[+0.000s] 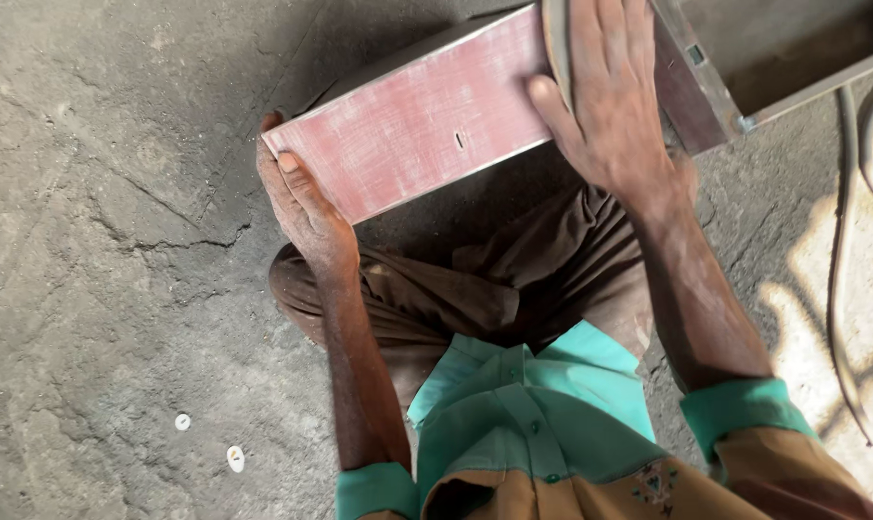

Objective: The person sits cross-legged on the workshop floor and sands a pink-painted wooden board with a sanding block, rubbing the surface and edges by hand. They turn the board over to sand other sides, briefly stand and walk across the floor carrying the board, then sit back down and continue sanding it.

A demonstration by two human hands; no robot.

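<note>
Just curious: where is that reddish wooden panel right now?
In the head view, the reddish panel sits upper centre over the concrete floor, left hand gripping its lower-left corner, right hand flat on its right end.

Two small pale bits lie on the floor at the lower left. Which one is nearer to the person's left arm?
The oval bit, the lower right one. It lies closer to the left forearm than the rounder, smaller bit, which sits further left on the cracked concrete floor.

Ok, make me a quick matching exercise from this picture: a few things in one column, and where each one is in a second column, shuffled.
Things:
1. left hand
2. right hand
3. reddish panel
4. two small white bits

Places:
A. flat on the panel's far end
B. on the concrete floor, lower left
C. gripping the panel's near corner
D. held between both hands

Pairs: 1-C, 2-A, 3-D, 4-B
</note>
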